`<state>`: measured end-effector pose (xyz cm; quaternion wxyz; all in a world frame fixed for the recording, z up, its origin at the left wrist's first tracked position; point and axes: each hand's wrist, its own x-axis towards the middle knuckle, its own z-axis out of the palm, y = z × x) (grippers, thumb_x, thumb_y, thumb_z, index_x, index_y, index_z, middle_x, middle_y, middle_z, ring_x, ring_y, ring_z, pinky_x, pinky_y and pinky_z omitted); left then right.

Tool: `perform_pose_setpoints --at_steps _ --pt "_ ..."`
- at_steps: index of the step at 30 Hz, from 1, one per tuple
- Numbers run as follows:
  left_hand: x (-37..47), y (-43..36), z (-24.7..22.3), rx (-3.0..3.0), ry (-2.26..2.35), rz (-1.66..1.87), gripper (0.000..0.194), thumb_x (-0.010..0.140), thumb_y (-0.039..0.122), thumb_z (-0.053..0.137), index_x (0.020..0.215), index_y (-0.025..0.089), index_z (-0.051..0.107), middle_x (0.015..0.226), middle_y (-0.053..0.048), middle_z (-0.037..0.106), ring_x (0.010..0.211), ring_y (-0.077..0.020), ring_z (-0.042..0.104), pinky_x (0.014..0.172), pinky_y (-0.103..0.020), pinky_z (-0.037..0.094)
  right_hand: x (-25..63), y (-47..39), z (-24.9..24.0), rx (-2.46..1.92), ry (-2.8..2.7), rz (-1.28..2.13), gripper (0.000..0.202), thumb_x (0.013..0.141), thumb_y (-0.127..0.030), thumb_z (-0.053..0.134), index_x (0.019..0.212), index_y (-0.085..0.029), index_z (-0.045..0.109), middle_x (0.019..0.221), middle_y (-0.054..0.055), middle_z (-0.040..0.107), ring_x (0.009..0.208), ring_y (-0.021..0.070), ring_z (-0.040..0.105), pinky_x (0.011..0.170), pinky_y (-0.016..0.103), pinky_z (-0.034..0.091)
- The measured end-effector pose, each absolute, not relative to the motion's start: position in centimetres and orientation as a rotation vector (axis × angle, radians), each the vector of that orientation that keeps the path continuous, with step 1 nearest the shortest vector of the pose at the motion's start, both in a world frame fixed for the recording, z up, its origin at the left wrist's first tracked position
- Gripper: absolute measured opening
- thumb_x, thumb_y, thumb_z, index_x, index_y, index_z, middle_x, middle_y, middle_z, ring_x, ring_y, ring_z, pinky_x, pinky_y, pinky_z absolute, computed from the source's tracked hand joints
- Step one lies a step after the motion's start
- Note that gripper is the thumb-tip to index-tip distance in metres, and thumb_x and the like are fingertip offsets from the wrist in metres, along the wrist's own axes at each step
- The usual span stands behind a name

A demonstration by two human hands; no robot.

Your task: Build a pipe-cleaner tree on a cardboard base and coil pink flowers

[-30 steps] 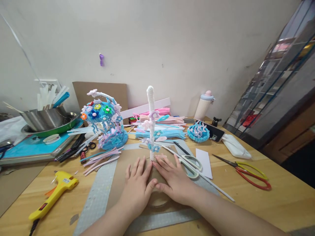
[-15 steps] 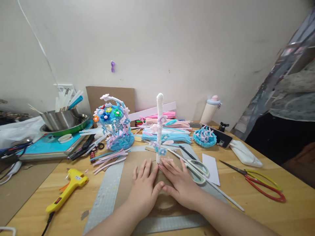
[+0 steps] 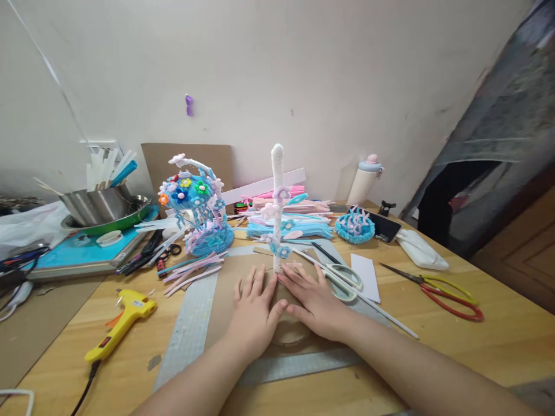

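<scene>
My left hand (image 3: 255,309) lies flat with fingers spread, pressing on a round cardboard disc (image 3: 289,338) on a brown cardboard sheet (image 3: 221,312). Beside it my right hand (image 3: 311,300) rests the same way, palm down, the thumbs nearly meeting. Just beyond my index fingertips stands an upright white fuzzy stem (image 3: 277,173) with pink, lilac and blue flowers on it. Its foot is at the disc's far side, partly hidden by my fingers. A pair of pale green-handled scissors (image 3: 347,283) lies right of my right hand. Under the cardboard is a grey cutting mat (image 3: 191,323).
A yellow glue gun (image 3: 124,320) lies at left, with red-and-yellow-handled scissors (image 3: 446,292) at right. Behind stand a blue flowered pipe-cleaner lamp shape (image 3: 195,202), bundles of pipe cleaners (image 3: 290,228), a blue fuzzy basket (image 3: 354,225) and a bottle (image 3: 365,179). A metal bowl (image 3: 97,205) stands at left.
The view has shifted slightly, so things sit a little higher in the picture. Both hands stay flat on the disc. The person at the right has moved mostly out of view.
</scene>
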<state>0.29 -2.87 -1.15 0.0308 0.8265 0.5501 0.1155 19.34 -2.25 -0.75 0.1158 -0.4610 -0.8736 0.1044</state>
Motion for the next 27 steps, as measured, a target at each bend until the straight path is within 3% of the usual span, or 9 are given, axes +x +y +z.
perform_pose_setpoints --at_steps 9,20,27 --pt "0.6 -3.0 -0.5 2.524 1.686 0.295 0.053 0.091 0.049 0.032 0.141 0.029 0.032 0.153 -0.004 0.019 0.14 -0.0268 0.011 0.11 -0.056 0.01 19.3 -2.3 -0.6 -1.356 -2.592 0.236 0.066 0.09 -0.06 0.027 0.146 -0.029 0.011 0.153 0.008 0.013 0.14 0.0284 0.009 0.105 0.063 -0.005" --pt "0.5 -3.1 -0.4 2.522 1.667 0.289 0.054 0.091 0.05 0.031 0.141 0.029 0.031 0.153 -0.004 0.018 0.14 -0.027 0.011 0.11 -0.056 0.01 19.3 -2.3 -0.3 -1.305 -2.609 0.212 0.069 0.088 -0.064 0.027 0.146 -0.027 0.015 0.152 0.009 0.017 0.14 0.0277 0.011 0.105 0.058 -0.016" --pt "0.2 -2.9 -0.5 2.505 1.66 0.294 0.054 0.091 0.052 0.029 0.14 0.031 0.033 0.153 -0.004 0.019 0.14 -0.0268 0.01 0.11 -0.055 0.01 19.3 -1.9 0.7 -1.259 -2.646 0.227 0.068 0.089 -0.064 0.026 0.144 -0.026 0.022 0.151 0.009 0.019 0.14 0.0267 0.01 0.106 0.057 -0.014"
